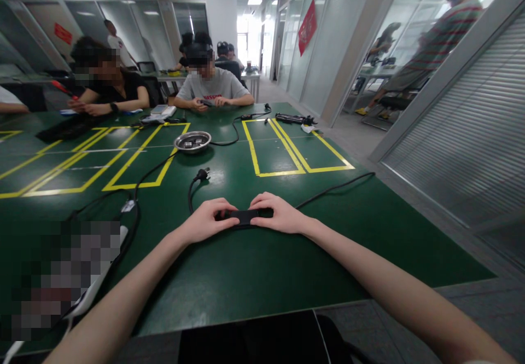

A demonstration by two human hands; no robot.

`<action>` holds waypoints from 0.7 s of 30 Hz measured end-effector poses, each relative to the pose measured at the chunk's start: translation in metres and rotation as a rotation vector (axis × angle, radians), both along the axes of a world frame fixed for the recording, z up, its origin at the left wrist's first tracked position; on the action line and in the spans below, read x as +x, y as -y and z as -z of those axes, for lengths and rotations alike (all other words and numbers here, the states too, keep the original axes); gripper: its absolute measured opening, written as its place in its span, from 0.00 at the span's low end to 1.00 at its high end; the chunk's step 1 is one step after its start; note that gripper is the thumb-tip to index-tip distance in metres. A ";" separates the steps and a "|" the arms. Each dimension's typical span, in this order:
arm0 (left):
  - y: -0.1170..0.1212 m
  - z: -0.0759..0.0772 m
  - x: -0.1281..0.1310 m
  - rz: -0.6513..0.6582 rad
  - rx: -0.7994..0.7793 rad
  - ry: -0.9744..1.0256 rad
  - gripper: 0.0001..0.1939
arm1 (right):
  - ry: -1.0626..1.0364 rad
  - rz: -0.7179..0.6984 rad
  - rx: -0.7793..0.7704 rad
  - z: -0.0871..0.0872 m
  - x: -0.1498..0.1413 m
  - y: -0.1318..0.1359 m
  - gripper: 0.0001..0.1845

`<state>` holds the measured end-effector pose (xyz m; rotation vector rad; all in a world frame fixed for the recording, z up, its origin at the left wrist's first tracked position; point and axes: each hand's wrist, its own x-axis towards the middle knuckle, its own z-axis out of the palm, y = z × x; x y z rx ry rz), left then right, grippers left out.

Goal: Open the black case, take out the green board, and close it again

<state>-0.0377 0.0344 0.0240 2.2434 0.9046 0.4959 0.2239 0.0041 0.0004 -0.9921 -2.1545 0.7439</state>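
A flat black power adapter (245, 219) is held between my two hands, low over the green table. My left hand (209, 219) grips its left end, thumb along the near side and fingers curled behind. Its right end is gripped the same way by my right hand (281, 214). Behind my left hand a black cord rises to a plug (202, 174) lying on the table. Another black cable (336, 190) runs from behind my right hand toward the table's right side. Where the cords meet the adapter is hidden by my hands.
A steel bowl (192, 142) with small metal parts stands ahead. Yellow tape (279, 173) marks rectangles on the table (205, 282). A folded black tripod-like item (295, 119) lies at the far right. A white power strip (96, 287), partly blurred, is left. Co-workers (213, 85) sit opposite.
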 end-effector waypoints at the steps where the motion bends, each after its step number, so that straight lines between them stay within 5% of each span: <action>1: 0.001 0.000 0.000 0.015 0.035 -0.016 0.18 | 0.014 -0.005 0.011 0.000 0.000 0.000 0.12; 10: 0.007 0.005 0.009 -0.006 0.256 -0.226 0.21 | 0.006 -0.030 0.027 -0.005 -0.001 0.005 0.15; 21: 0.009 0.009 0.010 0.046 0.443 -0.143 0.19 | 0.173 0.045 0.149 -0.005 -0.005 0.009 0.10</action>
